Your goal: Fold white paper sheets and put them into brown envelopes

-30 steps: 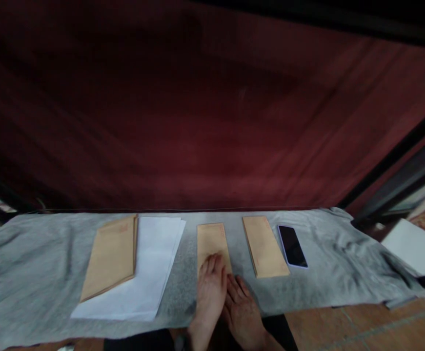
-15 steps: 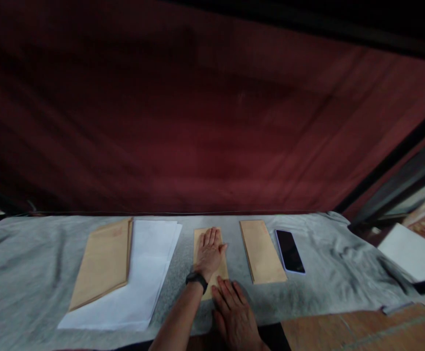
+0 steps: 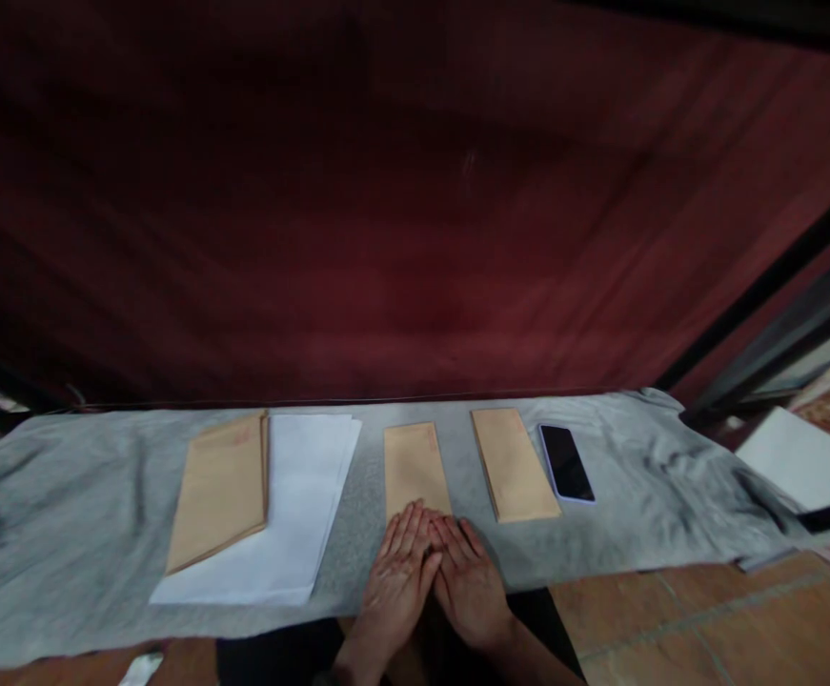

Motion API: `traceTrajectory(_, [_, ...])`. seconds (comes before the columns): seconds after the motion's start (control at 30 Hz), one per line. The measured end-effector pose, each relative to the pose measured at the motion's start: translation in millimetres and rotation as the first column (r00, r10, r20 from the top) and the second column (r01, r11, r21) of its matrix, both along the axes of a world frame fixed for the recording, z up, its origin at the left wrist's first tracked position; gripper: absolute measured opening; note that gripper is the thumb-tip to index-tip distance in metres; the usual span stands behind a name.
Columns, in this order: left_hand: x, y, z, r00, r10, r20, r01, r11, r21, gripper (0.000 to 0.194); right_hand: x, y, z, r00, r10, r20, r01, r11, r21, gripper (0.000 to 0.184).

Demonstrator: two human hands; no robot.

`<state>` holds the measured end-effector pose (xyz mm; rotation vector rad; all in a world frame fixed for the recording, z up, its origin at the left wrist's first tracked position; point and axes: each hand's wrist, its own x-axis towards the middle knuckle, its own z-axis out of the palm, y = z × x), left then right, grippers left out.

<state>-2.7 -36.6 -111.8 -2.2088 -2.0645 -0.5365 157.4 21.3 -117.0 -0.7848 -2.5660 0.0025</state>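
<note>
A brown paper envelope (image 3: 415,465) lies flat on the grey cloth in front of me, faint red print at its upper right corner. My left hand (image 3: 398,572) rests palm down on its near end, fingers stretched out. Beside it, my right hand (image 3: 463,576) also lies flat there, its fingertips meeting those of the left. Together the hands hide the envelope's near edge. To the right sits a neat stack of brown envelopes (image 3: 516,467). On the left, larger brown envelopes (image 3: 225,486) lie partly over white paper sheets (image 3: 307,510).
A phone (image 3: 567,464) with a pale purple rim lies right of the envelope stack. Grey cloth (image 3: 636,476) covers the work surface. A dark red panel (image 3: 415,238) rises along the back edge. Tiled floor (image 3: 664,619) shows at the near right.
My left hand has slid from the envelope's upper part down to its near end, beside my right hand, uncovering the red print. The view has shifted slightly.
</note>
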Motion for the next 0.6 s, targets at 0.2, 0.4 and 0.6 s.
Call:
traceTrajectory(0.2, [15.1,-34.6,2.7,0.998,0.024,-0.055,-0.021,0.998,0.052,0.067,6.7,2.8,24.5,0.999,0.03,0.03,-0.026,0.994,-0.106,0.05])
traceTrajectory(0.4, [15.9,-40.6,8.4,0.999,0.012,-0.041,-0.012,1.0,0.007,0.072,15.1,-1.3,33.3,0.993,0.116,0.022,-0.111,0.981,-0.159,0.045])
traceTrajectory(0.6, [7.7,-45.4,5.6,0.996,0.005,-0.085,0.0,0.998,0.06,0.073,31.5,-0.5,26.7,0.999,0.054,0.007,-0.053,0.991,-0.124,0.044])
